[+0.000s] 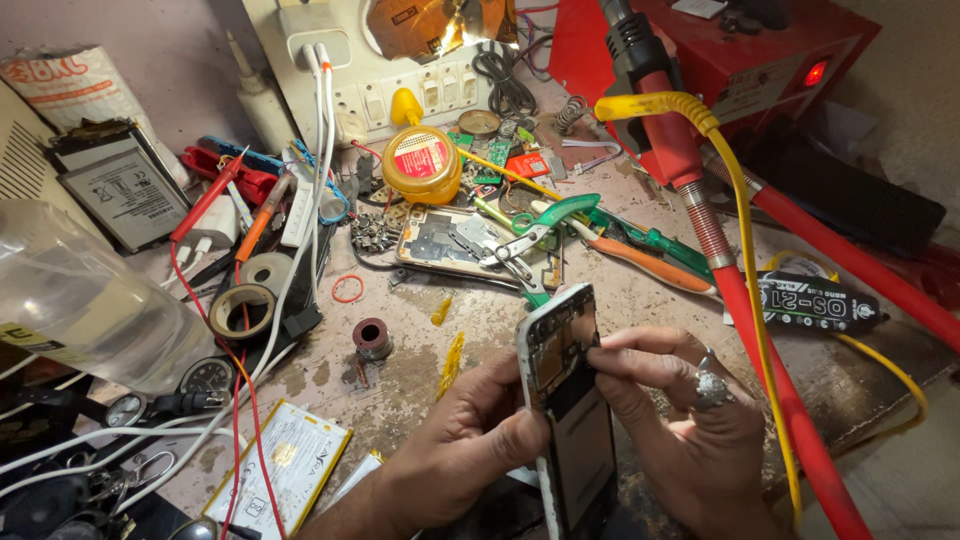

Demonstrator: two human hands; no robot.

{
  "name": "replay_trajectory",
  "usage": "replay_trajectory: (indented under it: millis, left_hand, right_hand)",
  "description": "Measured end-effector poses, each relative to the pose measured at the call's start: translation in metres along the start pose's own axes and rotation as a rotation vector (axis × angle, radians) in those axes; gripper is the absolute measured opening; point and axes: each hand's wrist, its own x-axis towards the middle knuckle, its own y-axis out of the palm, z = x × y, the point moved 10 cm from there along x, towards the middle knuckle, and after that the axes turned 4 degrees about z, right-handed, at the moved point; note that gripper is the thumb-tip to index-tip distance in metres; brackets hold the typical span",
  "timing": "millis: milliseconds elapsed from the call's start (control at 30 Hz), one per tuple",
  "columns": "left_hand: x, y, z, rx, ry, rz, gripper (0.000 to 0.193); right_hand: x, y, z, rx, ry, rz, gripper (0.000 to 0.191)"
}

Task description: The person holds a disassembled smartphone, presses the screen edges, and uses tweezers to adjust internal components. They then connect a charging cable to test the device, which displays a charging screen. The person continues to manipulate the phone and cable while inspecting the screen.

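An opened phone [566, 400] with its back off stands nearly on edge over the bench, its circuit board and dark battery showing. My left hand [470, 440] grips it from the left, thumb across the lower body. From the right, my right hand [680, 410], wearing a ring, pinches the phone, its fingertips pressing on the upper inner part near the board. Both hands are closed on the phone.
A second opened phone frame [450, 245] lies beyond, with green-handled scissors [545, 225] and an orange-handled tool [640, 262]. A yellow round pot [422, 160], tape rolls [242, 310], loose batteries [285, 475], a plastic bottle [80, 290], a red hose [770, 370], yellow cable and a red box [760, 60] crowd the bench.
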Motion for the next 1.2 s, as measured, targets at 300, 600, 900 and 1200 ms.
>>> replay_trajectory:
  millis: [300,600,900,1200]
  left_hand:
    - [0.004,0.001,0.001,-0.015,0.023,-0.011,0.083]
    - [0.004,0.003,0.005,-0.092,-0.008,-0.014,0.084]
    - [0.003,0.001,0.006,-0.072,0.003,-0.031,0.082]
    - [0.005,0.001,0.006,-0.044,0.016,-0.012,0.081]
  right_hand:
    - [0.0,-0.001,-0.001,-0.02,0.011,0.005,0.023]
    - [0.0,0.0,0.004,-0.055,-0.037,0.011,0.022]
    - [0.002,-0.001,0.005,-0.05,-0.044,0.008,0.02]
    - [0.006,0.0,0.015,-0.217,-0.079,0.023,0.023]
